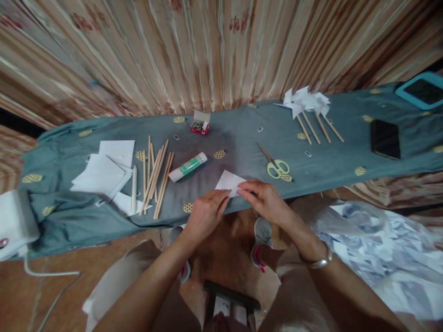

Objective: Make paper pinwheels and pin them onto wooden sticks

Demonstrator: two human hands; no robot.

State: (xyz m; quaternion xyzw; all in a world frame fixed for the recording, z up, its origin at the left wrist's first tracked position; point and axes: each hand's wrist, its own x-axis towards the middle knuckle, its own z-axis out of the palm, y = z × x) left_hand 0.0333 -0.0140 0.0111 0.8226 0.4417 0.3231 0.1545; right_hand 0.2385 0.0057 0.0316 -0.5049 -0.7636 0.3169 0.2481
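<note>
A small white sheet of paper (pixel 230 180), folded to a point at the top, is held over the near edge of the cloth-covered table. My left hand (pixel 206 213) pinches its lower left side between thumb and fingers. On the right side, my right hand (pixel 265 199) pinches the paper's edge. Beyond my right hand lie scissors (pixel 277 167) with yellow-green handles. A glue stick (pixel 188 167) with a green label lies beyond my left hand. Left of it are several wooden sticks (pixel 154 180) and a stack of white paper squares (pixel 100 175).
Several paper pinwheels (pixel 306 102) on sticks lie at the back right. A small open red box (pixel 200 125) of metal pins stands near the curtain. A black phone (pixel 385 139) and blue-framed device (pixel 422 90) rest at right. A bag of paper scraps (pixel 384 244) sits below.
</note>
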